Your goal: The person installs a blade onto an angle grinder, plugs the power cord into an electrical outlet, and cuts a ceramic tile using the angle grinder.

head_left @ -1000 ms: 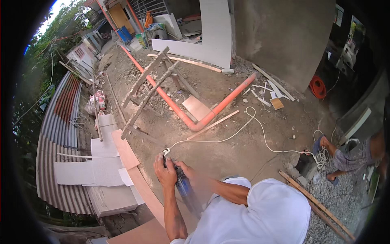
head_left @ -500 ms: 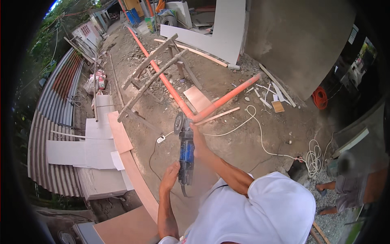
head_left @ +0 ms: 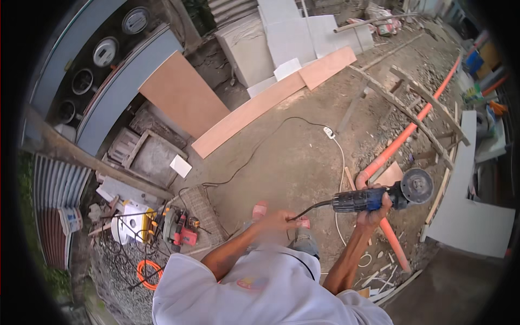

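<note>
Over bare ground, right hand [head_left: 372, 212] grips the blue angle grinder [head_left: 379, 196]; left hand [head_left: 275, 221], blurred, holds its black cord [head_left: 311, 207]: keep cord clear of disc.

You wear a loose white short-sleeved cotton shirt [head_left: 260, 292] with a small faded multicoloured print on it. Both your forearms are bare below the sleeves. On your 2 feet are pinkish-red open sandals [head_left: 260, 210].
</note>
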The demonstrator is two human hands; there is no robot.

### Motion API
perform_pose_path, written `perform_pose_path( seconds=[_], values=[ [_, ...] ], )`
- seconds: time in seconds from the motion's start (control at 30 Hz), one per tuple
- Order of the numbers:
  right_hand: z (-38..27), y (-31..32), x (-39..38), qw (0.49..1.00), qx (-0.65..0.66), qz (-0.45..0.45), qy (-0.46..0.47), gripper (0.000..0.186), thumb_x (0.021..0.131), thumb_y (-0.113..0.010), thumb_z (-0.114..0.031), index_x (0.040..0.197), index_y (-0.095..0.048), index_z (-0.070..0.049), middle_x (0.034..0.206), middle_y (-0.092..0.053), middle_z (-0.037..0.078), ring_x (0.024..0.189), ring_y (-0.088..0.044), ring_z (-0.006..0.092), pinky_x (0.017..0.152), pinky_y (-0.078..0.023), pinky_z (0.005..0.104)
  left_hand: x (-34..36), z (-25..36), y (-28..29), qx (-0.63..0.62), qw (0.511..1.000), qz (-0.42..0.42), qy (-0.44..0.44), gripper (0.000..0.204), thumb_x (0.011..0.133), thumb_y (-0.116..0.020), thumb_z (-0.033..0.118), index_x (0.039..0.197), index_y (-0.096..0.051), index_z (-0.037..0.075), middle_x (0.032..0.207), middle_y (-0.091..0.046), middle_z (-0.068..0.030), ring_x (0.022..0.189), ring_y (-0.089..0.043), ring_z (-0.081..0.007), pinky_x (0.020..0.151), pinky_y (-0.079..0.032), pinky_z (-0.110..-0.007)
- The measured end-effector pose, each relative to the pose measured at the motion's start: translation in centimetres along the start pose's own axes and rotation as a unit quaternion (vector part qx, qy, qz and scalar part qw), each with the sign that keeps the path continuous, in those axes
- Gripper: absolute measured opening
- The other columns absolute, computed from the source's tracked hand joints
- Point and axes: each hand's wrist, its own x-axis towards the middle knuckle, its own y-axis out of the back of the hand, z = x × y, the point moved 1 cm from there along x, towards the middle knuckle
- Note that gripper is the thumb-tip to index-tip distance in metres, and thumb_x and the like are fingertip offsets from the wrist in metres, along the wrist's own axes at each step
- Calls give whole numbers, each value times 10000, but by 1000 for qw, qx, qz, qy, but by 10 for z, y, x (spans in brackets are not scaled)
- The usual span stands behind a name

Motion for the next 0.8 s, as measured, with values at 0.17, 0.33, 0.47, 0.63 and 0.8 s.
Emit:
perform_pose_path(
  seconds=[0.17, 0.33, 0.47, 0.63, 0.8],
  values=[
    [-154, 33, 139, 980, -130, -136, 59, 454, 872, -651, -313, 1160, -569, 28, 1111, -617, 160, 1080, -585, 289, 983, -475, 432, 14, -138, -92, 224, 954, 193, 57, 400, 934, -566, 329, 1240, -629, 79, 1202, -639, -206, 1064, -640, -323, 898, -505, -431],
    [-230, -17, 258, 959, -210, -187, 45, 576, 904, -625, -351, 1303, -508, 49, 1253, -582, 201, 1176, -561, 322, 1029, -453, 491, 19, -186, -171, 183, 855, 428, 230, 284, 878, -604, 283, 1069, -686, 90, 1085, -670, -145, 1041, -632, -324, 897, -479, -517],
    [-140, -64, 246, 880, -30, -409, -239, 552, 884, -656, -323, 1283, -505, 27, 1234, -576, 191, 1136, -575, 330, 1001, -465, 489, 10, -142, -170, -4, 843, 513, 161, 307, 898, -588, 305, 1060, -664, 56, 1088, -668, -200, 1092, -609, -379, 910, -482, -502],
    [23, -60, 138, 704, 33, -430, -564, 532, 845, -705, -267, 1261, -493, -11, 1213, -564, 181, 1078, -594, 336, 919, -510, 471, -4, -90, -153, -89, 743, 649, 139, 408, 886, -648, 355, 1102, -660, 8, 1098, -664, -227, 1082, -609, -401, 919, -487, -473],
    [131, -1, 10, 538, -73, -400, -738, 520, 829, -711, -277, 1232, -498, -28, 1336, -522, 195, 1195, -567, 341, 768, -606, 423, 16, -75, -154, -95, 607, 785, 80, 410, 831, -719, 358, 1033, -677, 4, 987, -689, -220, 972, -645, -415, 843, -507, -490]
  ],
)
